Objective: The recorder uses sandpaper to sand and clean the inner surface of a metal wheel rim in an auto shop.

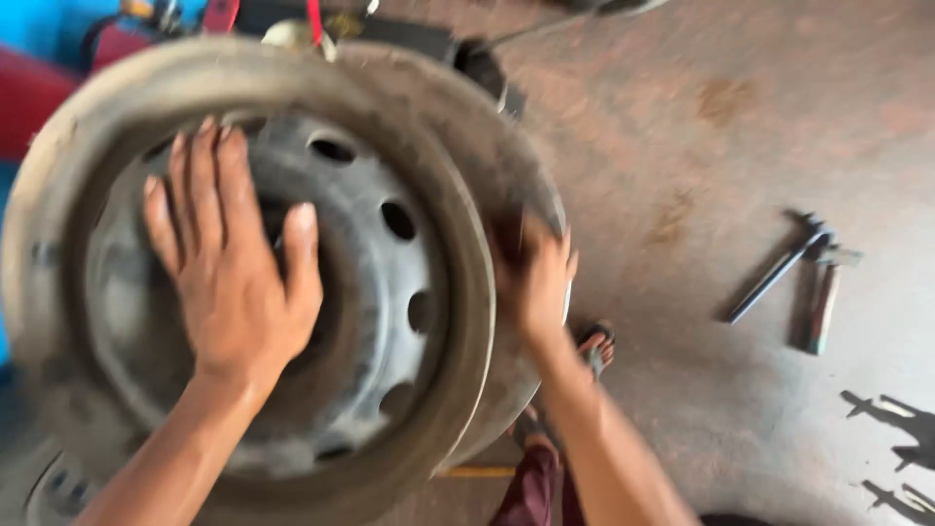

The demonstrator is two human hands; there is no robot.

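Observation:
A large grey steel wheel rim (390,127) with round holes in its disc fills the left half of the head view, tilted up off the floor and blurred. My left hand (234,263) lies flat with fingers spread against the rim's inner disc, near the centre hole. My right hand (541,278) grips the rim's outer edge on the right side. My sandalled foot (596,349) shows below the rim.
The floor (721,127) is reddish concrete. A long metal tool (779,268) and a shorter wooden-handled tool (823,307) lie on it to the right. Dark and red equipment (409,34) stands behind the rim at the top. Shadows fall at the lower right.

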